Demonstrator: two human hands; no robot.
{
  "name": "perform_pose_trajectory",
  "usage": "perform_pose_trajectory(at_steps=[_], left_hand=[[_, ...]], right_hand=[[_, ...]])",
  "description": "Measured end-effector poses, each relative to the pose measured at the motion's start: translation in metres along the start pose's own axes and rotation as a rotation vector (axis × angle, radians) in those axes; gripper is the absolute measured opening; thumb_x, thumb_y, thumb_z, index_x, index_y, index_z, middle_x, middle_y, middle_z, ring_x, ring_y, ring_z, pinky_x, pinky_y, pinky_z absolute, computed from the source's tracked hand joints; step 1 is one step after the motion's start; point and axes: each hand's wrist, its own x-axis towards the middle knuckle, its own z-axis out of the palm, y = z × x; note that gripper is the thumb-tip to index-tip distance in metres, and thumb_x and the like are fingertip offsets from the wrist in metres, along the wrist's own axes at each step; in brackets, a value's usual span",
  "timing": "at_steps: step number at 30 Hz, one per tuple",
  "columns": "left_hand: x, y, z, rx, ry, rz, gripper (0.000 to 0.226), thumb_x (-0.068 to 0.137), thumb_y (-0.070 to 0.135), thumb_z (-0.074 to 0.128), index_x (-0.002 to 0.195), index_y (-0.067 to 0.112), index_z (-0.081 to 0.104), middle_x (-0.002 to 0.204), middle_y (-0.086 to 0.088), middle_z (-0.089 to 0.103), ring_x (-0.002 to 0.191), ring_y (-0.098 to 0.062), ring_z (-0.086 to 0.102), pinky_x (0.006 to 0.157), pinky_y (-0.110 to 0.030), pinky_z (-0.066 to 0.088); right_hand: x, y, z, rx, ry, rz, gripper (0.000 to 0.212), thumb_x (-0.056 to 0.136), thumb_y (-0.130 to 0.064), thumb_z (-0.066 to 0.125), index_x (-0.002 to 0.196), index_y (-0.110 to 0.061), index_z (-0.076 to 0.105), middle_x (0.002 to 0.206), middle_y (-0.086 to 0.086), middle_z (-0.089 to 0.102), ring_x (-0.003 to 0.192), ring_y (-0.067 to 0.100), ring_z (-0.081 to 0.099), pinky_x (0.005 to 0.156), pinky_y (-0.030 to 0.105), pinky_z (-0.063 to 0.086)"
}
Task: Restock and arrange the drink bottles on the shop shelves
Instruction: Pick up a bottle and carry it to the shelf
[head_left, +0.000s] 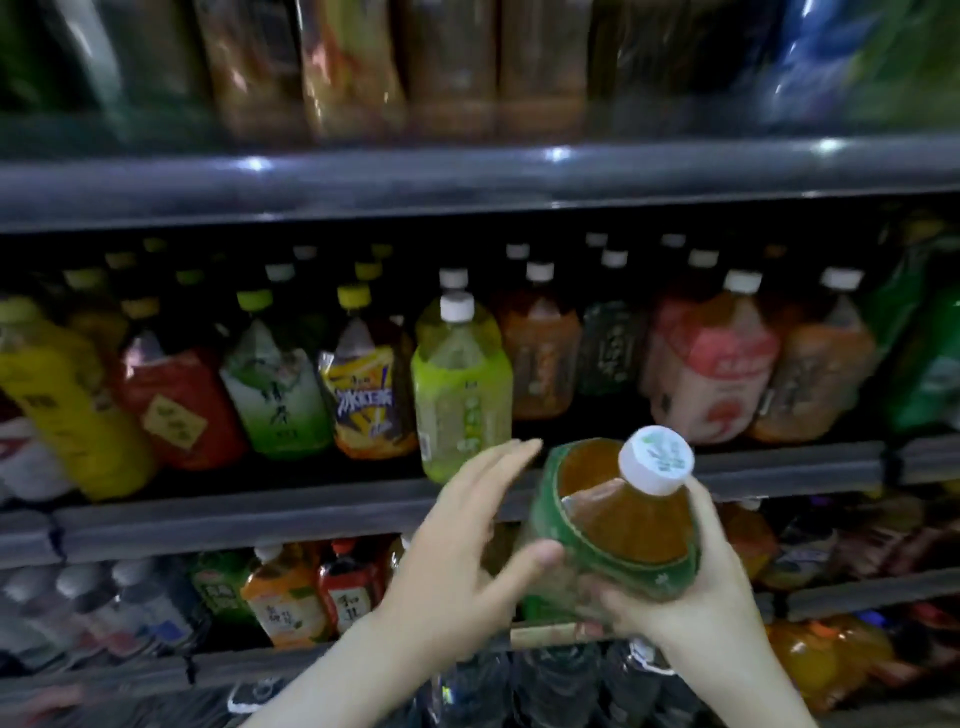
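Observation:
A large tea bottle (618, 525) with a green label, amber liquid and a white cap is held in front of the middle shelf (311, 514). My right hand (696, 597) grips it from below and the right side. My left hand (467, 540) lies against its left side, fingers straight and spread, thumb on the label. Just behind stands a pale green bottle (462, 389) at the shelf's front edge, with a gap to its right.
The middle shelf carries a row of big bottles: yellow (57, 395), red (176, 405), green tea (275, 389), iced tea (369, 395), orange (540, 358), pink (711, 369). Lower shelves hold water bottles (93, 608) and smaller drinks. The top shelf is blurred.

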Motion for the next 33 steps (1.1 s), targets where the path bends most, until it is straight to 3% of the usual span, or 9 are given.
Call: perform_pose_trajectory(at_steps=[3,8,14,18,20,22,24,29,33], left_hand=[[0.018,-0.012,-0.007,0.194,0.246,-0.093,0.056,0.091,0.059,0.044,0.138,0.061,0.013,0.15,0.018,0.024,0.138,0.003,0.02,0.107,-0.012,0.016],[0.063,-0.032,-0.005,0.388,0.413,-0.195,0.077,0.087,0.018,0.065,0.146,0.034,0.019,0.148,-0.018,0.027,0.136,-0.034,0.024,0.107,-0.04,0.025],[0.107,-0.043,0.016,0.482,0.518,-0.271,0.091,0.078,0.034,0.074,0.147,0.019,0.016,0.139,-0.025,0.039,0.128,-0.043,0.036,0.102,-0.055,0.034],[0.116,-0.048,0.019,0.507,0.584,-0.328,0.09,0.076,0.048,0.071,0.142,0.004,0.029,0.131,-0.024,0.047,0.12,-0.042,0.044,0.099,-0.051,0.037],[0.122,-0.05,0.011,0.522,0.616,-0.327,0.082,0.078,0.056,0.059,0.132,-0.003,0.044,0.118,-0.023,0.053,0.109,-0.04,0.048,0.093,-0.046,0.038],[0.129,-0.05,0.001,0.446,0.625,-0.337,0.07,0.082,0.056,0.053,0.119,-0.004,0.054,0.106,-0.021,0.054,0.1,-0.037,0.049,0.084,-0.041,0.038],[0.134,-0.049,-0.008,0.297,0.576,-0.341,0.057,0.089,0.052,0.054,0.109,-0.001,0.056,0.099,-0.016,0.054,0.094,-0.034,0.051,0.076,-0.033,0.037],[0.134,-0.049,-0.011,0.255,0.522,-0.322,0.025,0.095,0.029,0.052,0.099,0.004,0.049,0.082,-0.01,0.057,0.075,-0.025,0.052,0.06,-0.036,0.039],[0.133,-0.048,-0.011,0.321,0.53,-0.302,0.024,0.095,0.026,0.051,0.094,0.003,0.046,0.076,-0.01,0.054,0.066,-0.027,0.05,0.056,-0.031,0.031]], right_hand=[[0.029,-0.009,-0.011,-0.019,0.152,-0.059,0.088,0.042,-0.035,0.086,0.116,-0.053,0.042,0.122,-0.016,0.058,0.111,0.001,0.055,0.094,0.022,0.041],[0.084,0.004,-0.019,-0.084,0.303,-0.173,0.087,0.06,-0.022,0.085,0.121,-0.052,0.031,0.128,-0.014,0.046,0.12,0.001,0.043,0.094,0.007,0.032],[0.13,0.028,-0.023,-0.088,0.172,-0.155,0.072,0.065,-0.011,0.086,0.107,-0.047,0.04,0.111,-0.028,0.048,0.098,-0.026,0.047,0.076,-0.006,0.035],[0.154,0.034,-0.017,-0.196,0.085,-0.116,0.071,0.067,-0.015,0.085,0.115,-0.042,0.041,0.112,-0.022,0.055,0.096,-0.017,0.052,0.077,-0.003,0.038],[0.159,0.039,-0.014,-0.232,0.142,-0.107,0.075,0.07,-0.013,0.083,0.13,-0.031,0.04,0.124,-0.012,0.054,0.113,-0.002,0.05,0.094,0.007,0.04],[0.157,0.043,-0.012,-0.307,0.243,-0.097,0.085,0.078,-0.011,0.076,0.146,-0.02,0.027,0.145,0.004,0.04,0.136,0.014,0.036,0.113,0.033,0.034],[0.156,0.043,-0.011,-0.512,0.326,-0.175,0.091,0.083,-0.004,0.069,0.152,-0.016,0.01,0.156,0.013,0.022,0.145,0.024,0.019,0.117,0.045,0.025],[0.169,0.046,-0.006,-1.044,0.234,-0.332,0.111,0.065,-0.018,0.086,0.152,-0.017,0.016,0.154,0.025,0.015,0.142,0.042,0.015,0.112,0.057,0.018],[0.175,0.054,-0.017,-1.196,0.164,-0.314,0.11,0.061,-0.009,0.087,0.15,-0.021,0.025,0.154,0.023,0.011,0.142,0.038,0.011,0.112,0.052,0.018]])
